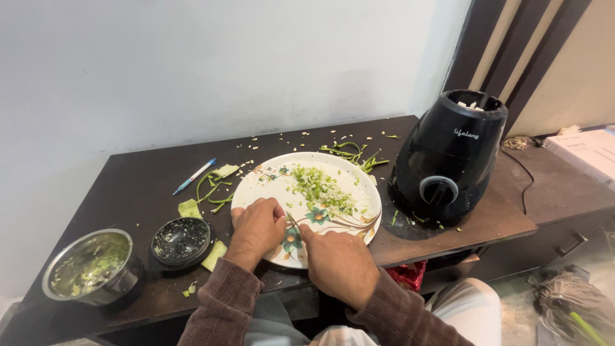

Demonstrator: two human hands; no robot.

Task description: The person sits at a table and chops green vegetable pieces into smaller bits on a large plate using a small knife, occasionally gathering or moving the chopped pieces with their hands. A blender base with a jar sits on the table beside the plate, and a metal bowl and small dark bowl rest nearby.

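A white floral plate (269, 182) lies on the dark table, with a heap of chopped green vegetable (321, 189) on its middle. My left hand (257, 226) rests on the plate's near left part, fingers curled on a small green piece that is mostly hidden. My right hand (338, 261) is just to the right of it, closed on a thin knife (293, 222) whose blade points at the left fingers. Both sleeves are brown knit.
A black mixer base (448, 157) stands right of the plate. A steel bowl (91, 266) and a round black lid (181, 240) sit at the left. Green peels (214, 189), stems (351, 152) and a blue pen (193, 177) lie scattered. A white box (589, 148) is at far right.
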